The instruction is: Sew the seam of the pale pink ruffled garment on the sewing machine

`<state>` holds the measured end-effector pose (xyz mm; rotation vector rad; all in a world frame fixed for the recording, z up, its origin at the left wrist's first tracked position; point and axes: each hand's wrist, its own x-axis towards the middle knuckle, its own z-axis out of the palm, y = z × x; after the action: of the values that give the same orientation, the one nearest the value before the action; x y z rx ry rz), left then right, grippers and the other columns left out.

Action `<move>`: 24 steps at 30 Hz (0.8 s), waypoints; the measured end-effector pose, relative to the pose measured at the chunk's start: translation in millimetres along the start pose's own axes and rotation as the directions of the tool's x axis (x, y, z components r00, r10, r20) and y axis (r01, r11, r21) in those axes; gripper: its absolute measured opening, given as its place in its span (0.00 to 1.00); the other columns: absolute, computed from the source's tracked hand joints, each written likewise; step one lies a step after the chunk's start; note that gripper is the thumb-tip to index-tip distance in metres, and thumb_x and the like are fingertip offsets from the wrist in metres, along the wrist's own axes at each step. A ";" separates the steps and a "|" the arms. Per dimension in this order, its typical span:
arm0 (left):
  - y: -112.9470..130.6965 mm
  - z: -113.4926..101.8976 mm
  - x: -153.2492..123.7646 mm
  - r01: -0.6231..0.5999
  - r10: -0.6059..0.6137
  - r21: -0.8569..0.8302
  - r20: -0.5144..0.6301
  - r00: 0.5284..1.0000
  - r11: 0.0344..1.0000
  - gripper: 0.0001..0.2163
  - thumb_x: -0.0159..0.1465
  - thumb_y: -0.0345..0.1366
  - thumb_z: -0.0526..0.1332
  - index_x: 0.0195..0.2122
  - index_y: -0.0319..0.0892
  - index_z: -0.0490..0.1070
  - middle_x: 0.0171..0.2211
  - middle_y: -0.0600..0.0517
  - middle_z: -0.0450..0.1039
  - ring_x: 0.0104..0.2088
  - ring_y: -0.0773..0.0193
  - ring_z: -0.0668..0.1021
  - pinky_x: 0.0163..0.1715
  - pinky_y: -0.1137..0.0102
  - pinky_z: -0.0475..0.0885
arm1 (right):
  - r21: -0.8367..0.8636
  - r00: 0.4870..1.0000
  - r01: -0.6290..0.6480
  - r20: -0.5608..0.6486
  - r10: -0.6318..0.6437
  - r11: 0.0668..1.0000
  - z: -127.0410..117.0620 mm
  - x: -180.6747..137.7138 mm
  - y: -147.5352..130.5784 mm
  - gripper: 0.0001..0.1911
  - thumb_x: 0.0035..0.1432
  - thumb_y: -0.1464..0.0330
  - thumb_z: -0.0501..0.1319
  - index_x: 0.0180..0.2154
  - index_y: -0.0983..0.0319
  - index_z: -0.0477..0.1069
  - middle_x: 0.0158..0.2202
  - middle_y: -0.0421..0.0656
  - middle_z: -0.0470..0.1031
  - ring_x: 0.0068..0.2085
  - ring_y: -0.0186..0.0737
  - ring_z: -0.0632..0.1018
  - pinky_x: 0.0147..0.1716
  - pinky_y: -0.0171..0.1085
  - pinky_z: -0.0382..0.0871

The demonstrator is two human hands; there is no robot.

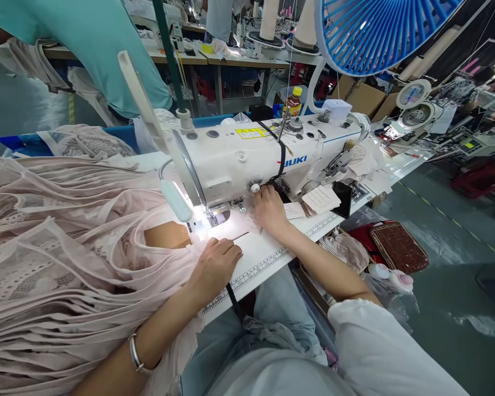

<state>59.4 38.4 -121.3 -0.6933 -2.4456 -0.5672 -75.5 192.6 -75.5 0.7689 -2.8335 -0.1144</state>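
A white Juki sewing machine [264, 148] stands across the table, its lamp lighting the needle plate [218, 217]. My left hand [215, 263] lies on the table with its fingers curled down on a pale pink piece of fabric [231, 242] in front of the needle. My right hand [270, 212] rests further right under the machine arm, fingers bent over the same pale fabric near a small white knob [254, 188]. A large heap of pink lace fabric [66, 247] covers the table to the left. A silver bangle [135, 355] sits on my left wrist.
A blue fan [375, 33] hangs above the machine's right end. A person in a teal shirt [94, 49] stands behind the table. A printed ruler [272, 258] runs along the table's front edge. A woven seat pad [398, 247] lies on the floor to the right. A bottle [293, 102] stands behind the machine.
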 end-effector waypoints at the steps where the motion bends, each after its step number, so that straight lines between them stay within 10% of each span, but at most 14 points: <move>1: -0.4 0.3 -0.4 0.014 -0.015 -0.022 -0.013 1.000 1.000 0.11 0.71 0.28 0.54 0.33 0.41 0.72 0.29 0.53 0.74 0.29 0.65 0.74 0.33 0.66 0.67 | 0.018 1.000 0.013 -0.019 -0.012 1.000 -3.1 -10.6 2.7 0.17 0.67 0.79 0.48 0.45 0.70 0.74 0.45 0.59 0.74 0.51 0.56 0.72 0.46 0.46 0.67; 10: -0.5 -1.0 1.9 0.141 -0.141 -0.097 0.002 0.990 0.985 0.11 0.70 0.30 0.57 0.31 0.42 0.75 0.25 0.54 0.70 0.25 0.65 0.70 0.31 0.67 0.65 | 0.592 0.991 0.034 0.082 -0.102 0.805 2.1 -109.5 16.7 0.11 0.72 0.69 0.50 0.43 0.61 0.71 0.38 0.45 0.77 0.38 0.41 0.77 0.38 0.37 0.67; 16: -0.8 -1.9 2.0 0.229 -0.221 -0.119 0.076 0.972 0.966 0.10 0.69 0.31 0.58 0.31 0.43 0.75 0.25 0.54 0.68 0.28 0.64 0.70 0.34 0.67 0.66 | 0.607 0.955 -0.103 0.283 -0.093 0.788 -11.0 -117.2 2.8 0.08 0.68 0.63 0.58 0.43 0.57 0.75 0.40 0.40 0.81 0.40 0.40 0.80 0.38 0.36 0.65; 24: 2.1 -4.8 4.1 0.342 -0.323 -0.127 0.149 0.935 0.931 0.09 0.66 0.32 0.59 0.29 0.43 0.75 0.25 0.53 0.70 0.29 0.62 0.72 0.36 0.66 0.68 | 0.467 0.965 -0.118 0.262 -0.010 0.876 -5.5 -113.6 -3.4 0.10 0.67 0.60 0.61 0.37 0.57 0.77 0.36 0.38 0.82 0.35 0.40 0.79 0.30 0.36 0.57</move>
<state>59.4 39.1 -114.7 -0.3777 -2.6803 -0.8719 23.2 247.2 -90.3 0.8107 -3.1714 0.5633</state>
